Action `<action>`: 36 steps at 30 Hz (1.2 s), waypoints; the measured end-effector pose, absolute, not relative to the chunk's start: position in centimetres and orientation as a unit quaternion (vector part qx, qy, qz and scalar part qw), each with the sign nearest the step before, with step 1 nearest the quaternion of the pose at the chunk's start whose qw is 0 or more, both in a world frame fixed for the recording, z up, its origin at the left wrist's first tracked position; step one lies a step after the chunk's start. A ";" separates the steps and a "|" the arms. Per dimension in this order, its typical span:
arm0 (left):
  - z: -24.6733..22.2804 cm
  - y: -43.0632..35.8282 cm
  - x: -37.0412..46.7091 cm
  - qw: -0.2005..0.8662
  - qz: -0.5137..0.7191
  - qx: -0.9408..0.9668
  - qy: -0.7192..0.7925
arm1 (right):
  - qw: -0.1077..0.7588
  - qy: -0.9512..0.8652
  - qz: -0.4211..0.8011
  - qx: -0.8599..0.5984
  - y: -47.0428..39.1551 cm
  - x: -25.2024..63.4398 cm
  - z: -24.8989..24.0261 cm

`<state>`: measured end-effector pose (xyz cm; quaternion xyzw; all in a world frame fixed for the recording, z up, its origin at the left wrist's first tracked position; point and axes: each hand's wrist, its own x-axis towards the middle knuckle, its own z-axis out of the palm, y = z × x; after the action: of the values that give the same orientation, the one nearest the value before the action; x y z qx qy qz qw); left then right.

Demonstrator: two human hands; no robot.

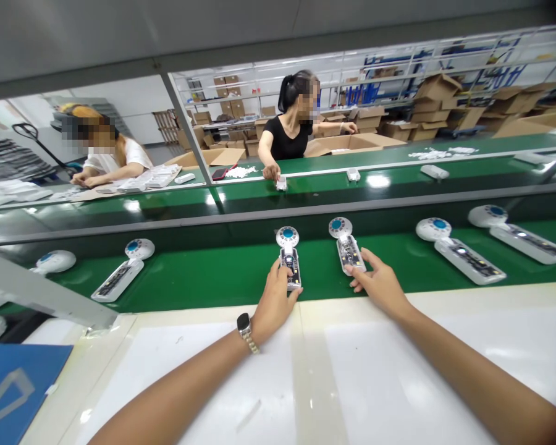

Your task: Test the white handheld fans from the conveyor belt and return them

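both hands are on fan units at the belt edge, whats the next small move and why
Probably close both hands and draw the two units onto the white bench. The left hand already wraps the left unit, while the right hand only touches the right unit with its fingertips, so that grip needs finishing first.

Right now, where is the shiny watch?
In the head view, the watch sits on the left wrist, low and centre-left over the white table, just behind the left hand that touches an open handheld fan on the green belt.
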<state>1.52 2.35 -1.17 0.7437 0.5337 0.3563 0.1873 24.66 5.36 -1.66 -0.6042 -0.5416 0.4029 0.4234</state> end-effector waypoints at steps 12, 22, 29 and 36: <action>-0.1 0.8 2.8 0.170 0.314 0.863 0.357 | 0.444 -0.670 0.361 -0.473 1.0 20.6 -0.8; 0.6 0.4 2.1 0.164 0.359 0.860 0.324 | 0.475 -0.439 0.663 -0.376 0.8 20.5 -0.6; 0.8 0.8 2.5 0.217 0.370 0.797 0.426 | 0.435 -0.446 0.732 -0.277 -0.5 19.6 -0.9; 0.9 0.9 2.4 0.235 0.349 0.799 0.431 | 0.417 -0.449 0.749 -0.253 -0.6 19.6 -1.0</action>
<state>2.39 0.89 0.88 0.7986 0.4308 0.3487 0.2345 19.61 -0.63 -0.99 -0.2529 -0.4489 0.7490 0.4166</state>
